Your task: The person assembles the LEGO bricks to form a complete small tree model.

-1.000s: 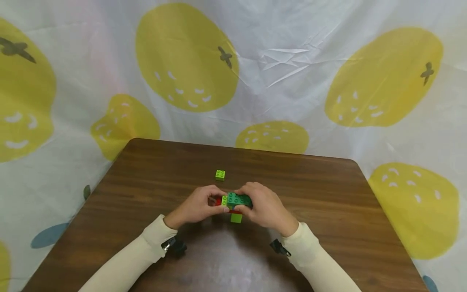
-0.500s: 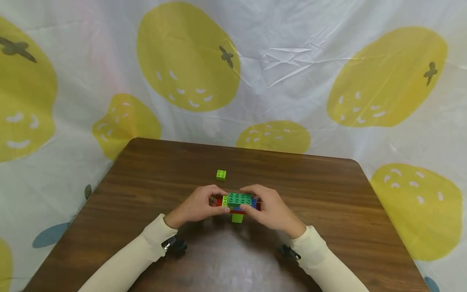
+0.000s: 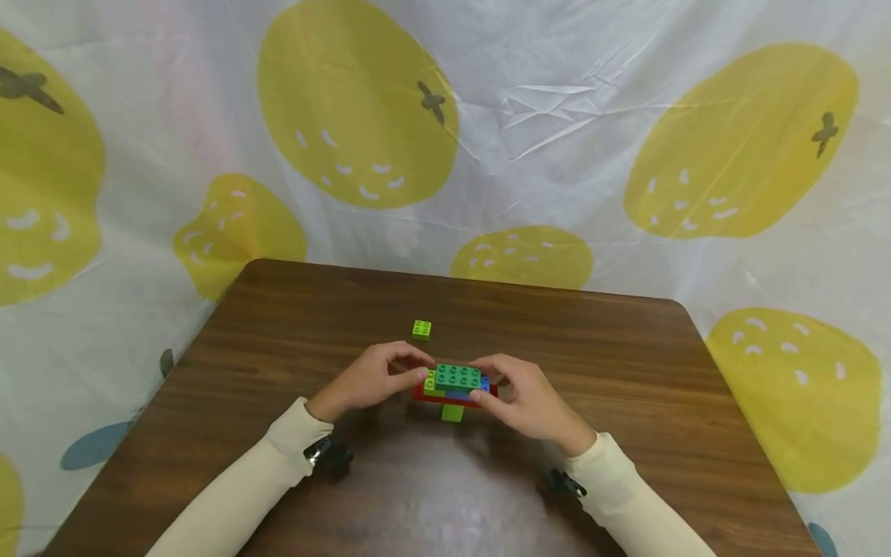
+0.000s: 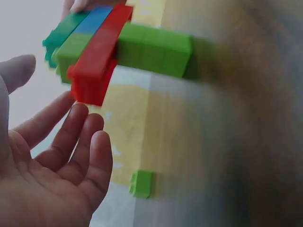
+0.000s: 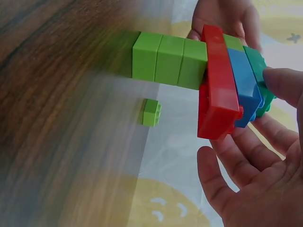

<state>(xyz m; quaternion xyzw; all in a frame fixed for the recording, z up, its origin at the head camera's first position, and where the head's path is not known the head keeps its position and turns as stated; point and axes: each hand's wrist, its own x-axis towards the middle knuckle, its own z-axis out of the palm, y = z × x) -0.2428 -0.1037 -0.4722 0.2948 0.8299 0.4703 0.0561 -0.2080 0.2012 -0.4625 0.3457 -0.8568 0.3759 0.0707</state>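
Note:
A toy-brick structure [image 3: 457,397] stands upright on the table. Its column of light green bricks [image 5: 169,59] carries a long red brick [image 5: 222,78]. On the red brick sit a light green brick [image 4: 73,54] and a blue brick [image 5: 244,78], topped by a dark green brick [image 3: 458,377]. At the structure's left end is my left hand [image 3: 376,377], its fingers spread and slightly bent; its thumb is apart from the bricks. My right hand [image 3: 525,396] is loosely spread around the right end, thumb at the dark green brick; whether the thumb touches it is unclear.
A loose light green brick [image 3: 421,330] lies on the brown wooden table [image 3: 334,309] behind the structure. Beyond the table's far edge hangs a pale cloth [image 3: 529,162] printed with yellow fruit.
My right hand has slid rightward along the dark green brick, uncovering it and the blue brick. My left hand has drawn back to the left from the red brick. The structure stays in place.

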